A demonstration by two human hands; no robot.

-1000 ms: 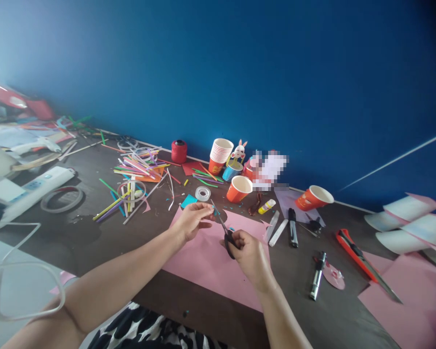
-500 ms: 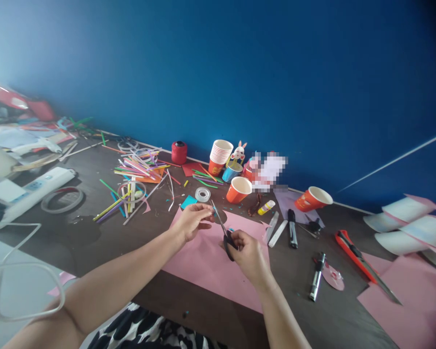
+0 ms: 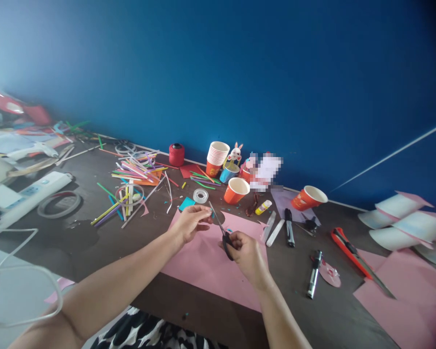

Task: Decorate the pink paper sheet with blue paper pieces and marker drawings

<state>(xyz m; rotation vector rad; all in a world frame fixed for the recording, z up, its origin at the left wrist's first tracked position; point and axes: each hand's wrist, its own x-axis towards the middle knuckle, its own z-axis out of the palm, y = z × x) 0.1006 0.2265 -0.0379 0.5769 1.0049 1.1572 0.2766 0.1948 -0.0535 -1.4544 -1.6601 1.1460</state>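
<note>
My left hand (image 3: pixel 194 223) pinches something small and dark, perhaps a scrap of paper, too small to make out. Black-handled scissors (image 3: pixel 227 242) are held in my right hand (image 3: pixel 247 252), fingers around the handles, the blades pointing up and left to the fingertips of my left hand. Under both hands a pink sheet (image 3: pixel 210 271) lies on the dark table, with a curved cut-out at its top edge and small blue scraps near the scissors. A roll of clear tape (image 3: pixel 200 196) and a blue paper piece (image 3: pixel 187 203) lie just beyond my left hand.
Farther back stand stacked paper cups (image 3: pixel 217 157), an orange cup (image 3: pixel 237 190) and a red thread spool (image 3: pixel 176 154). Colored sticks (image 3: pixel 138 169) lie left. At right are another cup (image 3: pixel 308 198), markers (image 3: pixel 289 228), a red cutter (image 3: pixel 350 252) and pink sheets (image 3: pixel 407 291).
The view has shifted slightly, so most objects appear a little farther left. Both hands keep nearly the same pose, the scissors still beside the left fingertips.
</note>
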